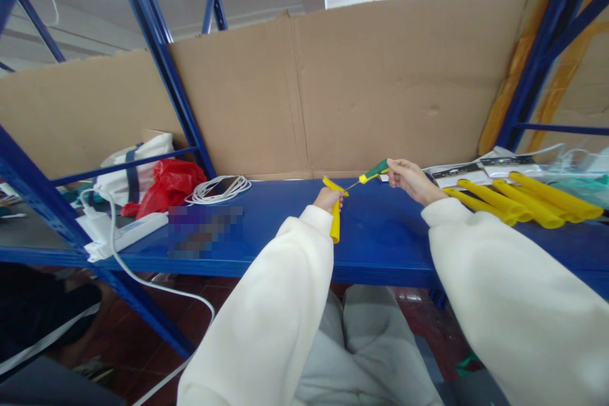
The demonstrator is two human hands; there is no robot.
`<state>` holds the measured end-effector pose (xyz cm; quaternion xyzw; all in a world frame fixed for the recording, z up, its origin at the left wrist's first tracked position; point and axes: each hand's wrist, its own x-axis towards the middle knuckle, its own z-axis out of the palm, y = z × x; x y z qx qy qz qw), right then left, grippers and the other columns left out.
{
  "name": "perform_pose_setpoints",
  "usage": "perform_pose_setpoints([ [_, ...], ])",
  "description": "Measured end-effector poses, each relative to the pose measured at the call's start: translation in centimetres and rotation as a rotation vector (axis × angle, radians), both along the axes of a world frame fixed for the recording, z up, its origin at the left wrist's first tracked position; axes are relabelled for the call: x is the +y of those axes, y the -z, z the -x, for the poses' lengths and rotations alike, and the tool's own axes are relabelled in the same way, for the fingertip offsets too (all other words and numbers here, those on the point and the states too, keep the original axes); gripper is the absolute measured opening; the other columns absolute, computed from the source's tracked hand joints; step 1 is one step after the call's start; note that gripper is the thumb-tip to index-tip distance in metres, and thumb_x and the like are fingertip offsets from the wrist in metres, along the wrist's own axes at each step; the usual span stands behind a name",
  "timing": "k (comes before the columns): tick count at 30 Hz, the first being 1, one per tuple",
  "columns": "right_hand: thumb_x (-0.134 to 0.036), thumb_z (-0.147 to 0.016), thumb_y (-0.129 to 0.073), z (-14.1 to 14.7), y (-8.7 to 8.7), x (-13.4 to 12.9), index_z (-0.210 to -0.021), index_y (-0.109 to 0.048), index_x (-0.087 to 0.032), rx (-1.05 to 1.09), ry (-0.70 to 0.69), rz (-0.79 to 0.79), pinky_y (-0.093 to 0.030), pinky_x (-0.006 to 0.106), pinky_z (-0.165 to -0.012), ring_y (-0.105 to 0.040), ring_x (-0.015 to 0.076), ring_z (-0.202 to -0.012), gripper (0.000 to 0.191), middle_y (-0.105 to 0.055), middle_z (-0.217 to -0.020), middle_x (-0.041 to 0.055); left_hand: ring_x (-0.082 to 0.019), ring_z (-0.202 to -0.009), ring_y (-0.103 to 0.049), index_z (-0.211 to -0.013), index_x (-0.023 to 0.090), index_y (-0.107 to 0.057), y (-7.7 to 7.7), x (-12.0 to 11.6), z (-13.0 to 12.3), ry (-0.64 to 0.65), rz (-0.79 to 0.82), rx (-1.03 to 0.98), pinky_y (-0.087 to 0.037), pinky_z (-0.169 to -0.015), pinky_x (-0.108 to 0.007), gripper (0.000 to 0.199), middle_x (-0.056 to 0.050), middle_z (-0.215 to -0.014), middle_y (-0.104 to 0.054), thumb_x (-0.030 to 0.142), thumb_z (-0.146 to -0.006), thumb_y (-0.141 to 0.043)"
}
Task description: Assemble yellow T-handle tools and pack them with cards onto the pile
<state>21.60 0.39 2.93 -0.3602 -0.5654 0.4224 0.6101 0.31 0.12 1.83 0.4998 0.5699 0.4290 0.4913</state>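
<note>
My left hand (327, 199) is closed around a yellow tube-like piece (335, 226), which points downward over the blue shelf. At its top a short yellow part sticks out sideways. My right hand (410, 179) grips the end of a screwdriver (375, 171) with a green and yellow handle. The thin metal shaft slants down to the left, and its tip meets the yellow piece close to my left fingers. Whether the tip is seated in a screw is too small to tell. Several more yellow tubes (547, 200) lie to the right of my right hand.
The blue shelf (380, 247) has a cardboard panel (371, 89) behind it and blue posts at both sides. Leftward lie a coiled white cable (219, 189), a red plastic bag (169, 184) and a power strip (128, 235). Flat packets (459, 174) lie behind the tubes.
</note>
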Motion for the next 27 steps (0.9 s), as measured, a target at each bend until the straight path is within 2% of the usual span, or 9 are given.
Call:
perform_pose_setpoints([
  [4,-0.051,-0.068,-0.081,0.0,0.1,0.2,-0.074,-0.053,-0.02,0.011,0.062,0.012,-0.039,0.02,-0.043,-0.05,0.0071,-0.045,0.042,-0.059,-0.057,-0.0031,-0.008,-0.039,-0.042,-0.074,0.012,-0.06,0.1,0.2,0.0,0.011,0.004,0.003,-0.034,-0.044,-0.021,0.012,0.006,-0.045,-0.043,0.003,-0.082,-0.056],
  [8,-0.055,-0.067,-0.08,0.1,0.1,0.1,-0.079,-0.057,-0.02,-0.013,0.096,-0.018,-0.035,0.02,-0.041,-0.046,0.0072,-0.041,0.044,-0.056,-0.052,-0.0049,-0.009,-0.04,-0.043,-0.074,0.012,-0.061,0.1,0.4,0.0,0.016,0.011,0.017,-0.037,-0.047,-0.022,0.011,0.005,-0.046,-0.044,0.005,-0.082,-0.059],
  [11,-0.055,-0.068,-0.079,0.2,0.0,-0.1,-0.077,-0.058,-0.019,-0.016,0.08,-0.02,-0.034,0.02,-0.041,-0.045,0.007,-0.041,0.043,-0.053,-0.049,-0.0049,-0.009,-0.041,-0.043,-0.076,0.012,-0.062,0.2,0.6,0.1,0.012,0.016,0.027,-0.037,-0.047,-0.022,0.009,0.005,-0.046,-0.045,0.007,-0.083,-0.06],
  [17,-0.047,-0.071,-0.08,0.3,-0.2,-0.3,-0.079,-0.06,-0.019,0.001,-0.007,-0.006,-0.039,0.02,-0.044,-0.052,0.008,-0.048,0.036,-0.06,-0.057,-0.0018,-0.01,-0.046,-0.045,-0.078,0.011,-0.065,0.6,1.3,0.3,0.003,-0.008,0.021,-0.038,-0.049,-0.023,0.005,0.003,-0.048,-0.048,0.012,-0.082,-0.065],
  [23,-0.052,-0.066,-0.082,0.2,0.0,-0.3,-0.069,-0.055,-0.019,-0.007,0.05,-0.002,-0.038,0.019,-0.043,-0.049,0.0066,-0.046,0.042,-0.057,-0.055,-0.0036,-0.012,-0.054,-0.051,-0.082,0.011,-0.066,1.1,2.0,0.5,0.001,-0.025,0.007,-0.041,-0.055,-0.025,0.01,0.0,-0.052,-0.051,0.02,-0.082,-0.071],
  [27,-0.052,-0.065,-0.083,0.2,-0.1,-0.2,-0.072,-0.056,-0.019,0.012,0.053,0.017,-0.04,0.019,-0.044,-0.051,0.0067,-0.047,0.043,-0.059,-0.057,-0.0035,-0.012,-0.057,-0.051,-0.081,0.011,-0.065,1.2,2.0,0.5,0.006,-0.031,-0.003,-0.042,-0.058,-0.025,0.011,0.0,-0.052,-0.051,0.02,-0.084,-0.069],
])
